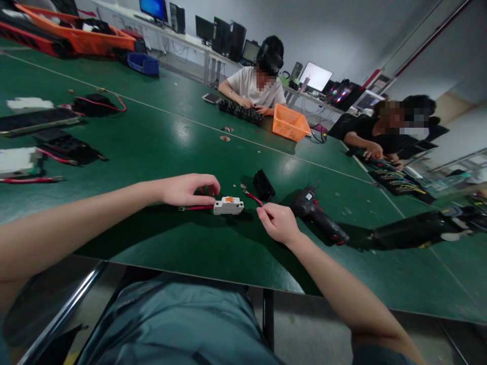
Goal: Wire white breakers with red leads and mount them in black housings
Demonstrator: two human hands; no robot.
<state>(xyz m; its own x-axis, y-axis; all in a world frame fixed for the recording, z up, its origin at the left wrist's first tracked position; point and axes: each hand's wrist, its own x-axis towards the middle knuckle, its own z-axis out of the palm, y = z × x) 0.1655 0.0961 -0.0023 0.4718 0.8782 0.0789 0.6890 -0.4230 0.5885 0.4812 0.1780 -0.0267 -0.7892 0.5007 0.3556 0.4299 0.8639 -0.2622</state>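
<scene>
The white circuit breaker (pixel 228 205) with its orange switch lies on the green surface (pixel 171 137) near your edge, between your two hands. A red wire (pixel 196 208) runs out of its left side and lies flat, ending in a metal lug. Your left hand (pixel 188 189) rests just above and left of the breaker, its fingers curled down and pinched closed around something red at the breaker's back corner; what exactly they grip is hidden. Your right hand (pixel 277 222) sits just right of the breaker, thumb and forefinger closed on the end of a second red wire (pixel 253 197) that angles up and away from the hand.

Behind that wire lies a small black block (pixel 264 184). Just right of your right hand a black cordless screwdriver (pixel 318 215) lies on its side. Farther across, an orange basket (pixel 289 122) stands near a seated person (pixel 254 86) handling a row of black parts (pixel 240 111), and another person (pixel 375 134) works at the right over a wired black tray (pixel 395 182).
</scene>
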